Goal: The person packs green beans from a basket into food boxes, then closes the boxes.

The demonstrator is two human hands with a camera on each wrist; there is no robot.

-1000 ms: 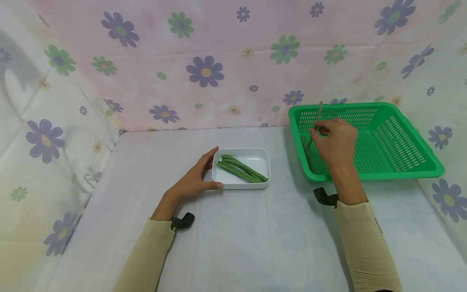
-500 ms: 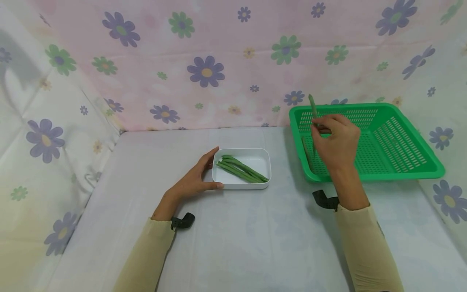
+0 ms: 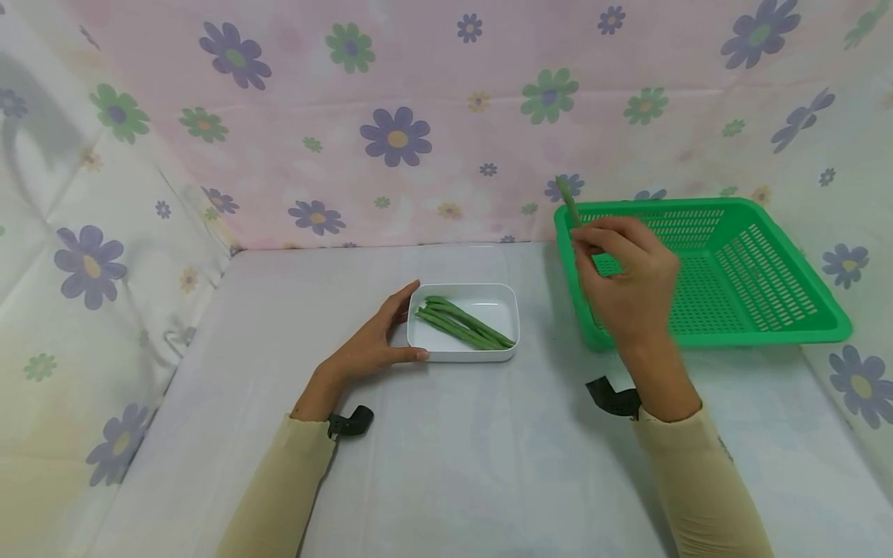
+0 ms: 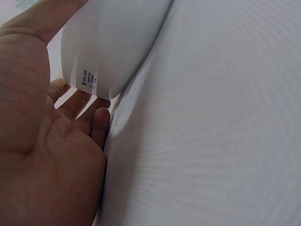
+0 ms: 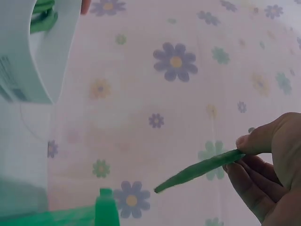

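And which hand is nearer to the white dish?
Left. The left hand grips the white dish at one end; the right hand, pinching a green pod, is off to its right near the green basket.

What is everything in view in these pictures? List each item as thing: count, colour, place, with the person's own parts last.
Flowered cloth: piece count unclear, pink and white, behind and at both sides
Table cover: one, whitish, under everything
Basket: one, green, on the right
Dish: one, white, left of the basket
Loose pods: several, overlapping, green, inside the dish
Single pod: one, green, held up near the basket's left end
Wrist devices: two, black, one per wrist
Sleeves: two, tan, on the forearms
Left grip: one, bare, holding the dish's left end
Right grip: one, bare, pinching the single pod
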